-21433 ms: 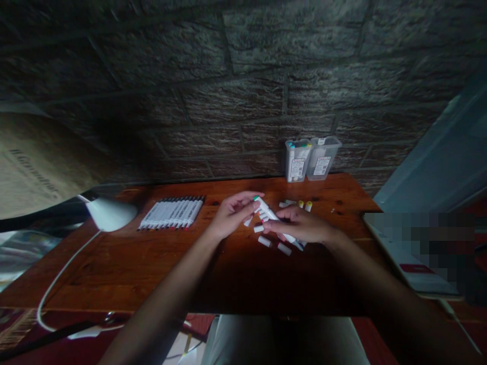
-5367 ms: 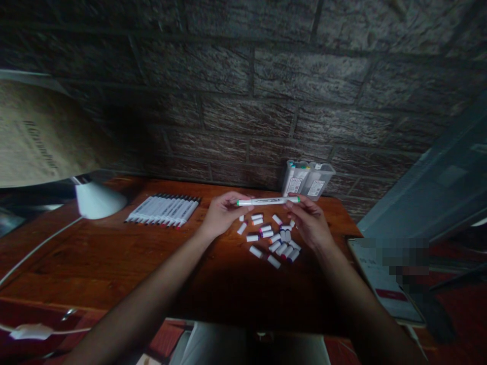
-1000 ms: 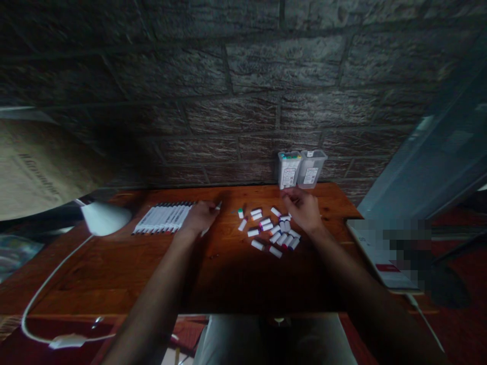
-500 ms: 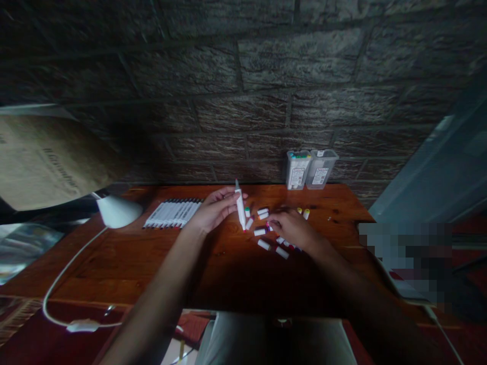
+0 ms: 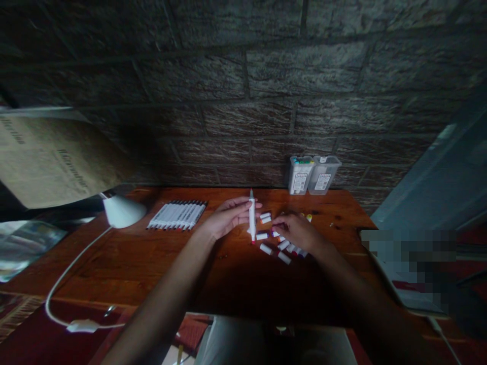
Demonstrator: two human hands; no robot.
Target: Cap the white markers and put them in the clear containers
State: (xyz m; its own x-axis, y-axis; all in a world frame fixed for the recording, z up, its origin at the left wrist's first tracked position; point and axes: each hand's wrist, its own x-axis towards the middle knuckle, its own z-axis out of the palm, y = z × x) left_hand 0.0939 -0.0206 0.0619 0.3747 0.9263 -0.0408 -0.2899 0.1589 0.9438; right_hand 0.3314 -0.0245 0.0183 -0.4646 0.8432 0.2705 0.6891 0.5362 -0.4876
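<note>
My left hand (image 5: 236, 215) is closed around a white marker (image 5: 252, 218), held nearly upright with its bare grey tip on top and a red end at the bottom. To its right, my right hand (image 5: 292, 228) reaches down over a scatter of short white marker caps (image 5: 266, 249) with coloured ends. Its thumb and fingers are pinched together among the caps; what lies between the fingertips is too small to make out. The hand covers part of the scatter. Left of both hands, a neat row of white markers (image 5: 178, 215) lies side by side on the table.
Two clear plastic boxes (image 5: 319, 185) stand at the back of the wooden table (image 5: 236, 289) against the brick wall; the left one holds markers. A lamp (image 5: 124, 210) with a paper shade and white cord is at left. A pixelated patch covers something at the right edge.
The view has shifted slightly. My left hand has brought the marker right, closer to my right hand, and stood it straighter. My right hand stays at the caps; the pink end by its fingertips no longer shows.
</note>
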